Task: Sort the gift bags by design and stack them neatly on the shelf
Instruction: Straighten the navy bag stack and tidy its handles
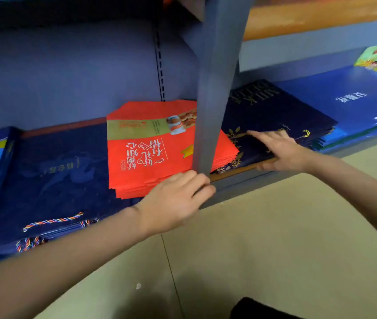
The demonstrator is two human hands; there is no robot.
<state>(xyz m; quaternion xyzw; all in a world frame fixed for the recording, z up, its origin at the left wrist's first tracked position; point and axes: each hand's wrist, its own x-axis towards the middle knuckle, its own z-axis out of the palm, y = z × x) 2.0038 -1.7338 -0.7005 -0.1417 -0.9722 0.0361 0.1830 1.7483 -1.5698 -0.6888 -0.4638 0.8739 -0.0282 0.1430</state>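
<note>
Two hands [173, 199] [282, 150] touch two bag stacks [150, 157] [275, 116].

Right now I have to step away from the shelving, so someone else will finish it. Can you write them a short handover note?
Left hand: fingers resting on the near edge of the red gift bag stack, beside the grey shelf post.
Right hand: flat on the dark navy bags with gold leaf print, thumb at their front edge.
Done: red, navy and bright blue bags each lie in their own stack on the shelf; so do the navy bags with rope handles at the left.
Left: the red stack overlaps both navy stacks and its edges are fanned; square it and give it its own spot.
</note>
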